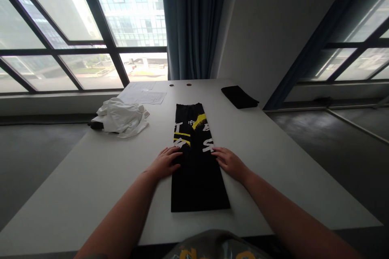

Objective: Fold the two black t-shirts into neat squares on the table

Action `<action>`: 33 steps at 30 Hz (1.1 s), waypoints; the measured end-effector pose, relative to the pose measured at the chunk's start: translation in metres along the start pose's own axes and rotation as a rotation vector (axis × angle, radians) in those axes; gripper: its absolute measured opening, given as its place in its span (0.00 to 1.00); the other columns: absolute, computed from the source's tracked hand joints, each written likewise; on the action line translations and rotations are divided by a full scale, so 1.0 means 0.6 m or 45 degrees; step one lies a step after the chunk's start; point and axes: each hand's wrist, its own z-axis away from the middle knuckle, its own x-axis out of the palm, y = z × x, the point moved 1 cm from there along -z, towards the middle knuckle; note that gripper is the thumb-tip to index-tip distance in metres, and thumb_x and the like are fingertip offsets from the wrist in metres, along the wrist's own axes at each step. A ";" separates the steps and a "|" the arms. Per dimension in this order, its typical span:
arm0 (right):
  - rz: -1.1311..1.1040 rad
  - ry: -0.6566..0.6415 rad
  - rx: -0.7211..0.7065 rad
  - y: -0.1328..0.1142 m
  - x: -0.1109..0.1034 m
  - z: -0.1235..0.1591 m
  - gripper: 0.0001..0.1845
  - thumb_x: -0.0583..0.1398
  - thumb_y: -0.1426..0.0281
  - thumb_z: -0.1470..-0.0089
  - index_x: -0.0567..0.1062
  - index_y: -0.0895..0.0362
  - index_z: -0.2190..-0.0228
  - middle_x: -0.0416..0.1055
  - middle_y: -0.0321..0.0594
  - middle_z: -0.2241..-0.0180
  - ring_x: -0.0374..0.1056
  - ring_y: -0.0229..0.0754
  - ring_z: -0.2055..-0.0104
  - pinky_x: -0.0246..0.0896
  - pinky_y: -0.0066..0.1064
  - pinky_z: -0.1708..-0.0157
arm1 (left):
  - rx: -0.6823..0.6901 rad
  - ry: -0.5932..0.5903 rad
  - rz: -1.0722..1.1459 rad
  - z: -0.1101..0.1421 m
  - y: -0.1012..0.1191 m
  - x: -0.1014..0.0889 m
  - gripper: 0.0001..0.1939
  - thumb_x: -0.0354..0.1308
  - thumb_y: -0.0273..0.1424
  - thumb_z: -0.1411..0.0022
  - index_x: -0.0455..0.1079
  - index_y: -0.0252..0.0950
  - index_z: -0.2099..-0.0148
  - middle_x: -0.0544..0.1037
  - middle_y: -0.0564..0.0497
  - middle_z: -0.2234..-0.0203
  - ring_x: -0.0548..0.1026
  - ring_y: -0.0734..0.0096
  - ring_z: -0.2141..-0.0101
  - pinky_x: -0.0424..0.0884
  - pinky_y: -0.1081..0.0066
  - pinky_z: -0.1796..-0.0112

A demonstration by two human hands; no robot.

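A black garment (pixel 196 170) with white and yellow print lies folded into a long narrow strip on the white table (pixel 273 162), running away from me. My left hand (pixel 165 161) rests flat on its left edge, fingers stretched out. My right hand (pixel 229 162) lies flat on its right edge, fingers spread. Neither hand holds anything.
A crumpled white garment (pixel 121 118) sits at the table's left side, with papers (pixel 142 93) behind it. A folded black cloth (pixel 239 96) lies at the far right corner. Large windows and a blue curtain (pixel 191 24) stand behind the table.
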 end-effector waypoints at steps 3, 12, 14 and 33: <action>-0.077 -0.034 -0.030 -0.026 -0.010 0.051 0.19 0.57 0.76 0.39 0.80 0.51 0.50 0.74 0.45 0.41 0.69 0.50 0.40 0.62 0.53 0.36 | 0.047 -0.021 0.060 0.064 0.005 -0.010 0.25 0.62 0.35 0.35 0.72 0.48 0.36 0.67 0.48 0.31 0.64 0.53 0.33 0.52 0.45 0.30; -0.191 -0.252 -0.111 -0.075 -0.030 0.112 0.20 0.67 0.73 0.46 0.81 0.50 0.51 0.72 0.45 0.39 0.65 0.54 0.35 0.55 0.54 0.33 | 0.131 -0.043 0.001 0.161 0.067 0.004 0.22 0.67 0.30 0.40 0.77 0.50 0.43 0.71 0.49 0.34 0.66 0.51 0.34 0.59 0.45 0.34; -0.174 -0.185 -0.100 -0.080 -0.025 0.104 0.15 0.66 0.74 0.45 0.82 0.51 0.55 0.75 0.46 0.43 0.67 0.53 0.38 0.60 0.51 0.37 | 0.059 0.102 -0.054 0.155 0.084 0.016 0.18 0.59 0.25 0.37 0.79 0.47 0.48 0.76 0.48 0.40 0.70 0.54 0.39 0.64 0.48 0.37; -0.428 -0.207 -0.281 -0.100 -0.002 0.102 0.19 0.56 0.73 0.35 0.80 0.51 0.48 0.80 0.44 0.48 0.73 0.45 0.42 0.55 0.51 0.31 | 0.314 0.066 0.213 0.140 0.096 0.027 0.20 0.52 0.25 0.36 0.75 0.43 0.46 0.83 0.49 0.47 0.77 0.62 0.43 0.59 0.51 0.32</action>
